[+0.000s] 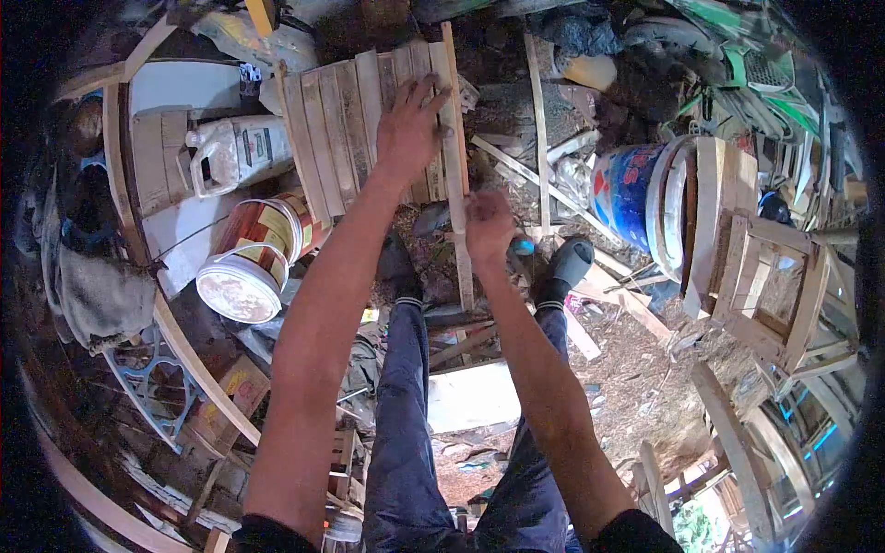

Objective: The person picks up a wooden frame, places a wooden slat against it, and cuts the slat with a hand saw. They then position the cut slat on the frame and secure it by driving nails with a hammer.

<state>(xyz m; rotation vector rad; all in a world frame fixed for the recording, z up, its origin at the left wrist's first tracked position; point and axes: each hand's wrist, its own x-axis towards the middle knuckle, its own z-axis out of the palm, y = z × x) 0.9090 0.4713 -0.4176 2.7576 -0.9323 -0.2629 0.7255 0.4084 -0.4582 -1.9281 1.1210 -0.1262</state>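
Observation:
A panel of narrow wooden slats [343, 124] stands in front of me, with a longer wooden strip [454, 138] along its right edge. My left hand [408, 129] lies over the panel's upper right part, fingers spread, fingertips close to that strip. Lower down, beside the same strip, my right hand [489, 224] is closed in a fist. A small turquoise rounded end [524, 246] shows just right of the fist; what the fingers hold is hidden, and I cannot tell what it is.
Paint buckets [241, 288] and a white jug [241, 152] stand left. A blue bucket [636, 195] and a wooden frame [770, 290] are on the right. Wood scraps [636, 309] litter the ground around my feet. A white board [475, 398] lies between my legs.

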